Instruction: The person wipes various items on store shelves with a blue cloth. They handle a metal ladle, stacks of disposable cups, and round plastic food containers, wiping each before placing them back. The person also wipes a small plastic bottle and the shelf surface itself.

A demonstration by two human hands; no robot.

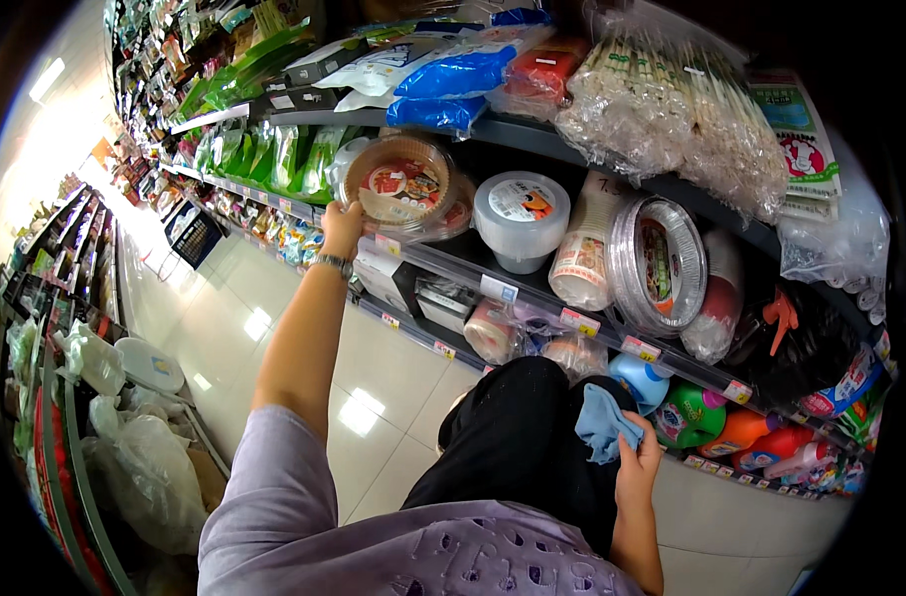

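Left hand [343,228], left of centre in the frame: fingers touched the lower-left edge of a round clear container [398,184] with a brown rim, upper centre; whether they were clamped on it could not be told. Right hand [637,462], lower right of centre: thumb and fingers together, pinched on a crumpled blue cloth [600,422] above the dark-trousered knee. Shelf stock, right of the container: stacked translucent tubs [521,238], a sleeve of cups [584,253], upright foil trays [662,263]. Upper right: bagged skewers [672,119]. Lower right: a green bottle [691,417].
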